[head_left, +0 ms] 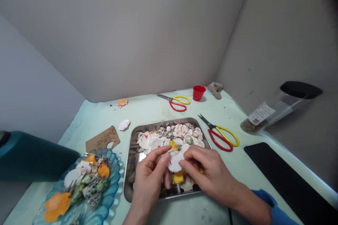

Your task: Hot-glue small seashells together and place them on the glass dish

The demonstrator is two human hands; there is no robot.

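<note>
Grey walls (158,42) close in behind a pale green tabletop (142,110); shallow metal tray (130,179) near front middle, loaded with mixed shells (181,130); blue scalloped bowl (116,172) at left, full of shells and stones; two pairs of scissors, one beyond the tray (171,99), one just beside its right edge (214,127); red cup (198,93) at the back.

Step in hand looks like two-handed handling of one white shell (174,161) with a red mark; next move, as I judge it, calls for a light, steady pinch on both edges, since the rim looks thin and could chip or slip.

White shell sits between the hands, above the tray, marked face toward the camera, scalloped edge downward; left hand (151,168) has thumb and index narrowed on its left upper edge; right hand (206,165) pinches the right edge, thumb in front, other fingers curled behind; yellow object (178,177) shows below the shell, partly hidden, can't tell what.
</note>
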